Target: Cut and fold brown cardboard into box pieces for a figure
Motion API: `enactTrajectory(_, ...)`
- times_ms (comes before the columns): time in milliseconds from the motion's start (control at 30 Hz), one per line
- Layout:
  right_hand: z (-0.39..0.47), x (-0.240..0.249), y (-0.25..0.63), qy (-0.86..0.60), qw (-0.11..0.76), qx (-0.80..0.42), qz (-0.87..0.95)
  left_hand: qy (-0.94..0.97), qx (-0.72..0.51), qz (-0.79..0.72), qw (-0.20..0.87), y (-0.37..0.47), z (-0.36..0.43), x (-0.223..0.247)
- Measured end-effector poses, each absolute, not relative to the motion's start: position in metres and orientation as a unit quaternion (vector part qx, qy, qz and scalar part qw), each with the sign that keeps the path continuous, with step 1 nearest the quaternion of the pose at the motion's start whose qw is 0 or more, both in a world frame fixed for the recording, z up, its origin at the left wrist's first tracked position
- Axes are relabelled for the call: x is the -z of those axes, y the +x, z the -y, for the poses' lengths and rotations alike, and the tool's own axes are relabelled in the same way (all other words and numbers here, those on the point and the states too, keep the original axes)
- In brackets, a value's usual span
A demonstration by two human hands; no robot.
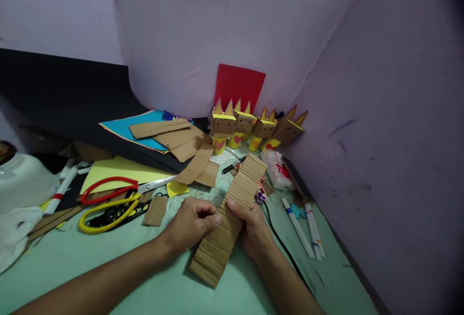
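Note:
A long cardboard strip [212,252] slants across the middle, its upper part ribbed and its lower part smooth and creased. My right hand [253,225] grips it from the right, with the thumb on top and the fingers hidden beneath. At the strip's left edge is my left hand [195,221], its fingers curled and its thumb and fingertips pinching the cardboard. Scissors [147,187] with one red and one yellow handle lie to the left of my left hand, near a small cardboard piece [155,211].
Several cardboard figures [223,126] with yellow bases stand at the back before a red sheet [239,85]. Cardboard scraps [181,141] lie over blue paper [134,129]. White markers [297,228] and a black cable [286,250] are at right, a white container [25,179] at left.

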State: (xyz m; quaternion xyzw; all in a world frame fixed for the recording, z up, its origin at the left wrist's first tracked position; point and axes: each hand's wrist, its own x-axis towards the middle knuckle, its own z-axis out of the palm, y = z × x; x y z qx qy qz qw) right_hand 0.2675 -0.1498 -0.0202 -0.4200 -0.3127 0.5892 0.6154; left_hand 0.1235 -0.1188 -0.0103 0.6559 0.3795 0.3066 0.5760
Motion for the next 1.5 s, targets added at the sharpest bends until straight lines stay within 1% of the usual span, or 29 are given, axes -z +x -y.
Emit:
enactTrajectory(133, 0.149, 0.026, 0.269, -0.441, 0.61, -0.564, 0.34, 0.673, -0.308, -0.388, 0.549, 0.123, 0.12, 0.014)
enactTrajectory(333, 0.15, 0.032, 0.268, -0.476, 0.592, -0.521, 0.39, 0.697, -0.335, -0.419, 0.475, 0.125, 0.124, 0.012)
enactTrajectory(600, 0.151, 0.031, 0.268, -0.506, 0.579, -0.476, 0.427, 0.679, -0.346, -0.437, 0.478, 0.126, 0.125, 0.01)
enactTrajectory(733, 0.151, 0.029, 0.267, -0.514, 0.575, -0.465, 0.435, 0.659, -0.35, -0.434, 0.506, 0.126, 0.125, 0.01)
enactTrajectory(933, 0.15, 0.028, 0.266, -0.501, 0.586, -0.501, 0.394, 0.623, -0.349, -0.406, 0.571, 0.125, 0.119, 0.015)
enactTrajectory(1067, 0.15, 0.028, 0.262, -0.48, 0.543, -0.564, 0.397, 0.558, -0.373, -0.413, 0.616, 0.126, 0.112, 0.021)
enactTrajectory(1167, 0.148, 0.026, 0.262, -0.44, 0.531, -0.611, 0.39, 0.533, -0.384, -0.427, 0.621, 0.127, 0.109, 0.022)
enactTrajectory(1267, 0.145, 0.023, 0.269, -0.449, 0.545, -0.63, 0.322, 0.516, -0.402, -0.445, 0.611, 0.125, 0.108, 0.02)
enactTrajectory(1333, 0.143, 0.022, 0.276, -0.455, 0.535, -0.648, 0.294, 0.509, -0.41, -0.455, 0.605, 0.124, 0.107, 0.018)
enactTrajectory(1400, 0.142, 0.021, 0.28, -0.463, 0.528, -0.642, 0.307, 0.505, -0.418, -0.461, 0.598, 0.122, 0.105, 0.017)
enactTrajectory(1500, 0.144, 0.021, 0.281, -0.502, 0.517, -0.594, 0.357, 0.503, -0.421, -0.462, 0.597, 0.12, 0.105, 0.017)
